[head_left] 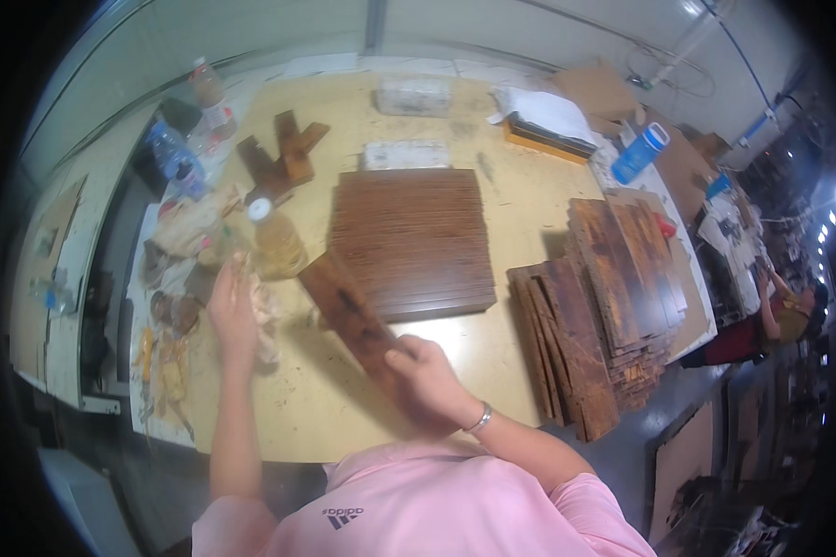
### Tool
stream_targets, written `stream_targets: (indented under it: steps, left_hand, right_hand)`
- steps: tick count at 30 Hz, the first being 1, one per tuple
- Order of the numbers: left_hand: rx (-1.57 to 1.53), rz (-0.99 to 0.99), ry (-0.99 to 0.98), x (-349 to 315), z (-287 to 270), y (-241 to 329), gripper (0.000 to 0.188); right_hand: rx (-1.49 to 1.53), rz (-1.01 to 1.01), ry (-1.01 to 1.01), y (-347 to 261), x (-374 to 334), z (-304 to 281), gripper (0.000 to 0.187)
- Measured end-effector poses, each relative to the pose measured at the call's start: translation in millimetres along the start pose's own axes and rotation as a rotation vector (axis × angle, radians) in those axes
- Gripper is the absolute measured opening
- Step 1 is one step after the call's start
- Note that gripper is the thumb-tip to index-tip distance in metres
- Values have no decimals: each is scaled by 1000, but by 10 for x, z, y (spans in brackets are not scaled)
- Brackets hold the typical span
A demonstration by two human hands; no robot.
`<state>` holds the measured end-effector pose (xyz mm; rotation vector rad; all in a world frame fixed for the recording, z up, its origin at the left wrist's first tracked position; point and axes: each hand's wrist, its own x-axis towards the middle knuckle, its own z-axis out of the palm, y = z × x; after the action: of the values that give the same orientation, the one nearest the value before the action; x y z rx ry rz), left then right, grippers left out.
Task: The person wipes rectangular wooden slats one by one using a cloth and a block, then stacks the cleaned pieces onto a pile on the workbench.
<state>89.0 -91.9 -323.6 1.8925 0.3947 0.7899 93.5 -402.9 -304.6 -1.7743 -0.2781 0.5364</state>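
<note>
Two bare hands work over a pale yellow bench. The right hand, a metal bracelet at its wrist, is closed around a dark brown wooden plank, thumb on the upper face. The plank lies obliquely in front of the person, its far end pointing up and left, just beside a clear bottle of yellowish liquid with a white cap. The left hand is raised with its fingers drawn close together, next to a pale crumpled cloth; whether it grips the cloth cannot be told.

Beyond the plank, at the middle of the bench, stands a neat stack of brown strips, with a whitish block just behind it. To the right lies a looser pile of mottled boards, fanned and overlapping. Several short wood pieces lie crossed at the far left. A blue bottle stands at the far right, near white sheets.
</note>
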Motion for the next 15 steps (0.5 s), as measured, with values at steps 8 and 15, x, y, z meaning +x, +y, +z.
stream_targets:
  steps: [8,15]
  left_hand:
    - [112,643,-481,-1483,734,754,35]
    - [-105,-52,-477,-1594,133,476,35]
  right_hand:
    - [693,68,161,-232,480,-13,20]
    - [694,44,233,-117,596,-275,17]
